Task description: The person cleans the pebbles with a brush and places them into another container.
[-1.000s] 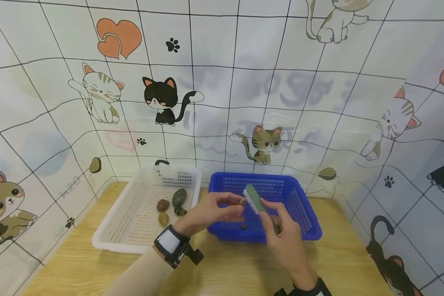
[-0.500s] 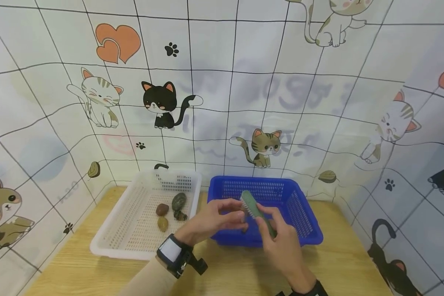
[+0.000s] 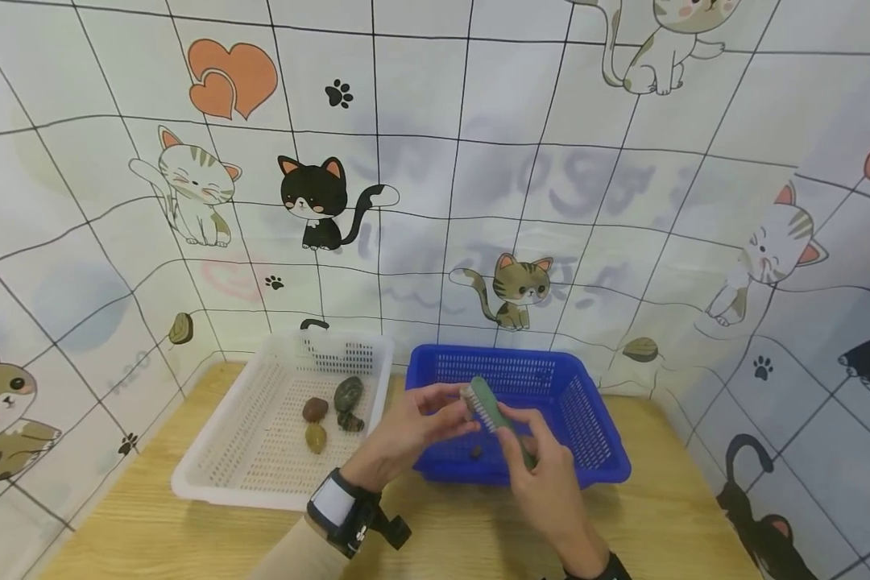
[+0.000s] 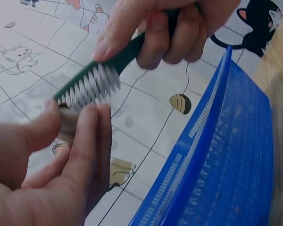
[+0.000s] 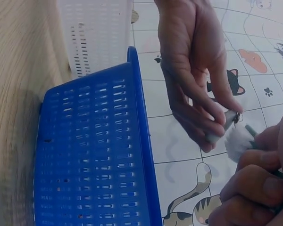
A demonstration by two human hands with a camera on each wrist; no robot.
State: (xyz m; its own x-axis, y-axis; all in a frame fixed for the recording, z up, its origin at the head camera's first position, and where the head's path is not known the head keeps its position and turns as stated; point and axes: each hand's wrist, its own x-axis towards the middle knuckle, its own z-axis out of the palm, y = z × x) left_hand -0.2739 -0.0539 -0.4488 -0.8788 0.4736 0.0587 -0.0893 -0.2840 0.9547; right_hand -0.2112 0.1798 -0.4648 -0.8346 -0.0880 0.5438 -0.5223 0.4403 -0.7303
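Observation:
My left hand (image 3: 424, 423) pinches a small grey-brown stone (image 4: 69, 123) between thumb and fingertips, above the blue basket (image 3: 600, 435). Fingers cover much of the stone; a dark patch shows at its end in the right wrist view. My right hand (image 3: 551, 479) grips a green scrub brush (image 3: 489, 405) by its handle, thumb along the back. The brush slants up to the left, and its white bristles (image 4: 92, 87) lie right at the stone. A small dark stone (image 3: 476, 453) sits in the blue basket, and a brownish one (image 3: 529, 445) shows partly behind the brush.
Left of the blue basket stands a white basket (image 3: 225, 498) holding several stones, among them a reddish-brown one (image 3: 315, 409), a yellowish one (image 3: 316, 437) and a dark green one (image 3: 348, 395). Both baskets stand on a wooden table (image 3: 435, 532) against a cat-patterned wall covering (image 3: 420, 161).
The brush has shifted left and slightly down, its bristles now up against the stone in my left hand. The left hand keeps its pinch and has turned a little.

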